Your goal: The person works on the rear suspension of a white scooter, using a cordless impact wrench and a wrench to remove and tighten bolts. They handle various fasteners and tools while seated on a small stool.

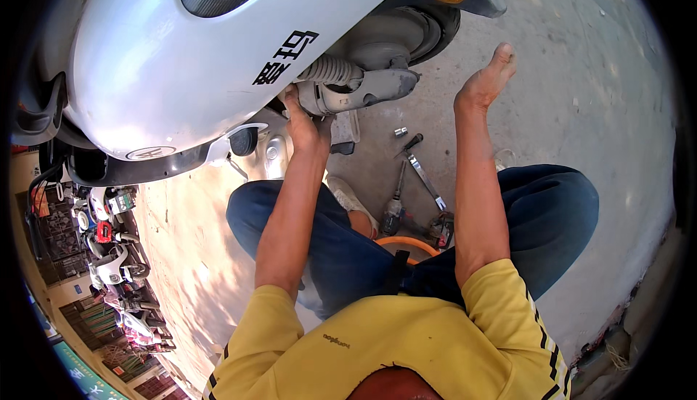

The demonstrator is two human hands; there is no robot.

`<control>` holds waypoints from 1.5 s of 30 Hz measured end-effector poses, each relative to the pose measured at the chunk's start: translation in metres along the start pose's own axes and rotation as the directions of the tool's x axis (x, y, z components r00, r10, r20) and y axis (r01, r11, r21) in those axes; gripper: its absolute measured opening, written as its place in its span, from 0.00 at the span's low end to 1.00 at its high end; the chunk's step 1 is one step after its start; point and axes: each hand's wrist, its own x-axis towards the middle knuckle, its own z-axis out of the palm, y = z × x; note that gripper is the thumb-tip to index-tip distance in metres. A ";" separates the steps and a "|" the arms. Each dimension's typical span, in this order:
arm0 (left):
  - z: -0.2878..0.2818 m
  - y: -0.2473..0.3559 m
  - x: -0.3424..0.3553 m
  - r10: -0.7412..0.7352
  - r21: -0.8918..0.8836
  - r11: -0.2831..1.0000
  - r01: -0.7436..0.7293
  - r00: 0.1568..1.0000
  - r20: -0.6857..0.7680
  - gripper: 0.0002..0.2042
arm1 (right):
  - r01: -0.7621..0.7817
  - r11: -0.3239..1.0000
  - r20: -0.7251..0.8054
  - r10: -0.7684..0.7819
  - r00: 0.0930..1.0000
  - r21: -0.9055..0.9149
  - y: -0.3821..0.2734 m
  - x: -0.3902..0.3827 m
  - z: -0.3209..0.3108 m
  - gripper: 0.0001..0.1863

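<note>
A white scooter body point(167, 59) fills the upper left. Below its rear runs a grey engine casing point(359, 89) with a ribbed hose point(330, 70) above it. My left hand point(305, 123) grips the near end of this casing, fingers on both sides of it; some of the fingers are hidden behind the metal. To the right, my right hand point(488, 80) is raised over the ground, away from the scooter. It is seen nearly edge-on, fingers stretched out, with nothing visible in it.
Between my knees lie a ratchet wrench point(426, 181), a small socket point(400, 132) and a power driver point(393, 215) with a long shaft. An orange ring-shaped rim point(406, 241) shows beneath me. The scooter's rear wheel point(434, 33) is beyond the casing. Several parked scooters point(109, 255) line the far left.
</note>
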 end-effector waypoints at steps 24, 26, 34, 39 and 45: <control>0.007 0.005 0.004 -0.009 -0.024 1.000 0.008 1.000 -0.016 0.39 | 0.042 0.993 0.112 -0.030 0.993 -0.107 0.032 -0.059 0.040 0.49; 0.008 0.001 -0.001 -0.007 -0.010 1.000 0.007 1.000 -0.014 0.39 | 0.039 0.995 0.152 -0.025 0.988 -0.090 0.026 -0.044 0.017 0.44; -0.001 0.004 0.001 -0.069 0.056 0.996 0.063 0.992 0.109 0.40 | 0.177 0.970 0.309 -0.120 0.944 -0.166 0.008 -0.132 0.011 0.26; 0.008 0.010 -0.006 -0.123 0.080 0.991 0.108 0.969 0.212 0.37 | 0.356 0.916 0.331 -0.283 0.900 -0.184 0.019 -0.116 0.014 0.25; 0.009 0.007 -0.004 -0.106 0.058 0.993 0.099 0.984 0.142 0.35 | 0.358 0.926 0.369 -0.293 0.882 -0.119 0.026 -0.127 0.017 0.30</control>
